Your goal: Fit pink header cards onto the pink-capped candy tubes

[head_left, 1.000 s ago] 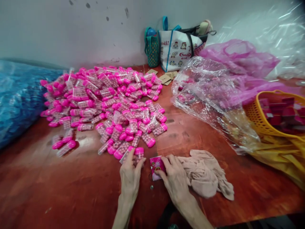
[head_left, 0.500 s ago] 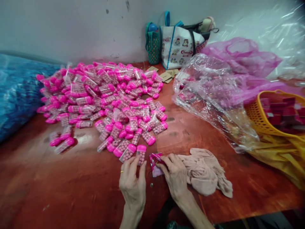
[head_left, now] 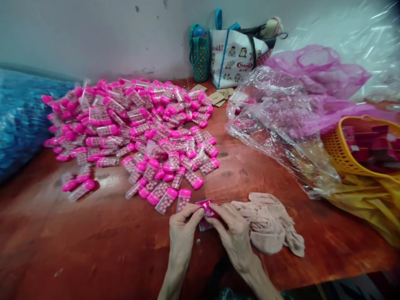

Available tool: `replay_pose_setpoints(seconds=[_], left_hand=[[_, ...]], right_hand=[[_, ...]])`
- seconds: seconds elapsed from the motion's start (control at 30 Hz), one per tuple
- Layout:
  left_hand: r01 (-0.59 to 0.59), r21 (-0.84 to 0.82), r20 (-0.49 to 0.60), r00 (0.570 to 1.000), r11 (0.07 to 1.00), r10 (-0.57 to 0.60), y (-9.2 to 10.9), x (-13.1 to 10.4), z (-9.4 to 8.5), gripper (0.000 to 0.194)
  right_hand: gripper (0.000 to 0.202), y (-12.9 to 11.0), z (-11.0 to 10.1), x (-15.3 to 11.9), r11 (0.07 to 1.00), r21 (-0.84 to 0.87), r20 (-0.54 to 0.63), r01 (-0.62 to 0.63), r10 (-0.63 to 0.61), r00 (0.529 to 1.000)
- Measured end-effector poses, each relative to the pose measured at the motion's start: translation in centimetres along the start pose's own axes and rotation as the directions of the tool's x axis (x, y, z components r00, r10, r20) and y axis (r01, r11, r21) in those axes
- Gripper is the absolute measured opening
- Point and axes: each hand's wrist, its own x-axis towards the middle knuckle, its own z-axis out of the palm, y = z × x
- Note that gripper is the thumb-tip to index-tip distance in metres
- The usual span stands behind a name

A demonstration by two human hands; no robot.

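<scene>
Between my two hands is a small magenta printed packet (head_left: 206, 204), with a paler lower part just above the table. My left hand (head_left: 183, 231) pinches its left side between thumb and fingers. From the other side, my right hand (head_left: 236, 235) grips it with thumb and forefinger. Just beyond my left hand lies a clear container with a pink cap (head_left: 183, 199), filled with pink beads. Another such container (head_left: 166, 201) rests beside it, at the near edge of a large pile of the same containers (head_left: 131, 121). A crumpled beige cloth (head_left: 267, 225) touches or nearly touches my right hand.
Blue plastic bags (head_left: 21, 125) bulge at the left. On the right are a clear plastic bag (head_left: 265, 108), a pink plastic bag (head_left: 318, 75) and a yellow basket (head_left: 331, 146) of dark magenta packets. A white tote bag (head_left: 231, 62) stands against the wall near brown cards (head_left: 216, 98).
My left hand has left the pink-capped container and moved right to the packet. The right hand keeps hold of the packet, which is now gripped from both sides.
</scene>
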Motion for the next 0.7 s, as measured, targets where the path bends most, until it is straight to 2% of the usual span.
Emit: replay_pose_setpoints(seconds=[0.1, 0.2, 0.4, 0.57, 0.7], left_hand=[[0.016, -0.088, 0.002, 1.000, 0.996, -0.016, -0.1, 0.1, 0.1, 0.007], [0.022, -0.128, -0.017, 1.000, 0.992, -0.025, -0.4, 0.0, 0.2, 0.005], [0.048, -0.203, -0.069, 0.996, 0.978, -0.063, -0.1, -0.2, 0.5, 0.002], [0.128, -0.255, -0.049, 0.988, 0.958, -0.145, 0.7, -0.1, 0.8, 0.006], [0.137, -0.273, -0.055, 0.986, 0.952, -0.158, 0.6, -0.1, 0.7, 0.007]], right_hand=[[0.031, -0.4, -0.1, 0.1, 0.984, 0.091, -0.019, -0.153, 0.155, 0.988], [0.007, -0.8, -0.3, 0.3, 0.957, 0.139, 0.046, -0.254, 0.250, 0.967], [0.026, -1.5, 0.0, 0.2, 0.970, 0.119, 0.052, -0.212, 0.207, 0.977], [0.027, -1.8, 0.0, 0.0, 0.979, 0.104, 0.051, -0.176, 0.172, 0.984], [0.026, -2.1, -0.2, 0.3, 0.974, 0.143, 0.097, -0.173, 0.160, 0.982]])
